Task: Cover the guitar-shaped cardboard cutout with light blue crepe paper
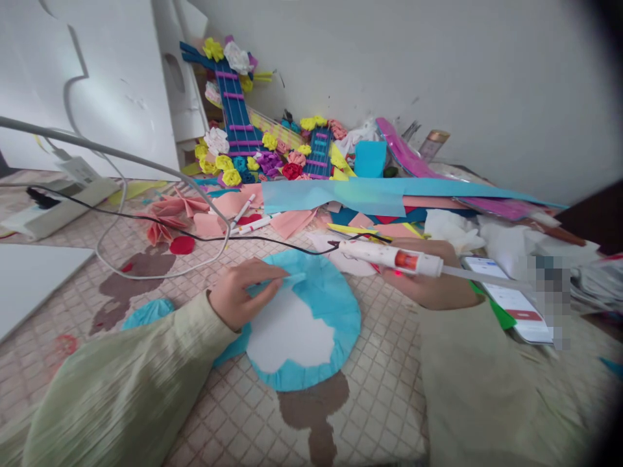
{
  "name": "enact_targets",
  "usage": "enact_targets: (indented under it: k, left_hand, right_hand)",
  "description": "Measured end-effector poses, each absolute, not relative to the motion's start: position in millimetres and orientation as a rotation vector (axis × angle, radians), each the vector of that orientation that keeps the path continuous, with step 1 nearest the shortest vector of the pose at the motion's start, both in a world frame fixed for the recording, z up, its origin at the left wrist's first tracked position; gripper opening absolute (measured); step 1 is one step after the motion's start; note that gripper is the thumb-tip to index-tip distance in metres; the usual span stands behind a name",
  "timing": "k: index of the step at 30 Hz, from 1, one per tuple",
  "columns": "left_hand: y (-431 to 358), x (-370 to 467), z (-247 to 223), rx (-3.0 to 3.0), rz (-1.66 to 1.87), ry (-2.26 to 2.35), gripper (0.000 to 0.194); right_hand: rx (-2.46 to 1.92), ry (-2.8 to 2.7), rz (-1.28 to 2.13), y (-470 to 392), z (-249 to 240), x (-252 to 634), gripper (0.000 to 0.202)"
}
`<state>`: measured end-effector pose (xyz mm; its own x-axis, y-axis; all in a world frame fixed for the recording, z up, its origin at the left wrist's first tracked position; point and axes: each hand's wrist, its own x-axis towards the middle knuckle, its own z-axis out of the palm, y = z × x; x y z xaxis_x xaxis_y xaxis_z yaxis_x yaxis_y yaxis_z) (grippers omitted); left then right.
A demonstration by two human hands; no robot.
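Observation:
A white disc (289, 334) lies on the table with blue crepe paper (341, 305) folded over its edge all around. At its upper left, my left hand (248, 292) pinches a piece of the blue paper between thumb and fingers. My right hand (433, 285) grips a white hot glue gun (379, 256), its dark nozzle pointing left above the disc's upper right. A glue stick (479, 277) sticks out of the gun's back end. Beyond the left wrist, another piece of blue crepe paper (148, 313) lies partly covered by the sleeve.
Paper guitars (238, 123) with crepe flowers lean at the back wall. Blue paper strips (331, 196), pink scraps and white markers (253, 225) lie behind the disc. A phone (511, 301) is at right, a power strip (58, 207) at left. A black cord (199, 238) crosses the table.

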<state>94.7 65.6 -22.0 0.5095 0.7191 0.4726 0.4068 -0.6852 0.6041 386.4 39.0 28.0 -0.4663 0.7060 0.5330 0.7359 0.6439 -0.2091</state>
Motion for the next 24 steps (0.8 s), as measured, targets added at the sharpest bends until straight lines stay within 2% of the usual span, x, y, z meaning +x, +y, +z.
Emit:
enact_targets:
  k: [4, 10, 16, 24]
  left_hand:
    - [70, 93, -31, 2.527, 0.978, 0.608, 0.021]
    - [71, 92, -40, 2.628, 0.901, 0.43, 0.02]
    - [67, 92, -40, 2.701, 0.837, 0.425, 0.018]
    - [69, 91, -27, 2.372, 0.881, 0.492, 0.021]
  right_hand:
    - [-1.146, -2.266, -0.136, 42, 25, 384, 0.014]
    - [-1.238, -2.21, -0.252, 47, 14, 384, 0.015]
    - [-1.305, -2.139, -0.27, 53, 6, 386, 0.017]
    - [-1.322, -2.06, -0.218, 55, 1, 387, 0.011]
